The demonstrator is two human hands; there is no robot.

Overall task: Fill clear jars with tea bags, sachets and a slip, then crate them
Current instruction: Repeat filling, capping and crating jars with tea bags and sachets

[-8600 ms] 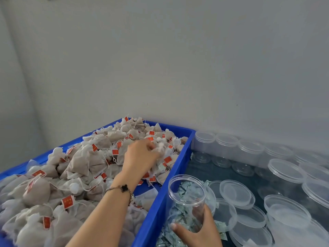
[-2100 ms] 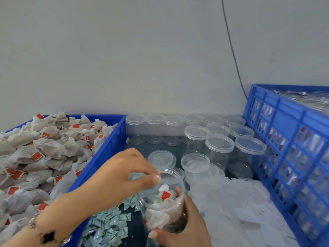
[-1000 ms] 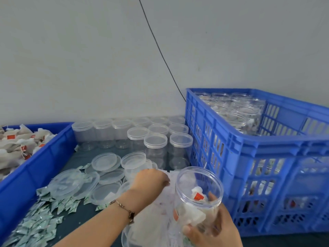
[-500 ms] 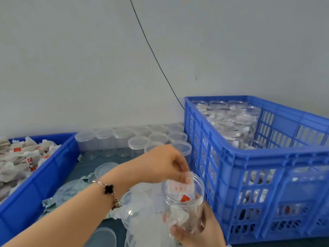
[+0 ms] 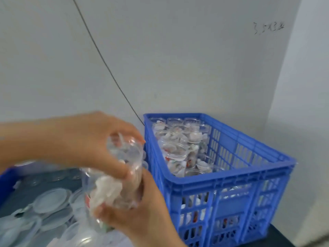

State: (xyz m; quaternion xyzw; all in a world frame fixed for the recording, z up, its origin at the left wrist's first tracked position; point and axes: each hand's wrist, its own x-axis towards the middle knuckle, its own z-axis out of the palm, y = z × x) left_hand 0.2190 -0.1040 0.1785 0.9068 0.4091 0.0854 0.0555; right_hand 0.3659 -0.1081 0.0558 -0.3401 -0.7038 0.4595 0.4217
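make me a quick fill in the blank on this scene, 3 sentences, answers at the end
1. Both hands hold one clear ____ with tea bags inside.
2. The left hand grips its top; the right hand grips its ____.
3. The filled jars stand in a crate coloured ____.

Missing words: jar; bottom; blue

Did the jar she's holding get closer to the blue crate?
Yes. The jar is now raised and tilted, nearer the blue crate than before.
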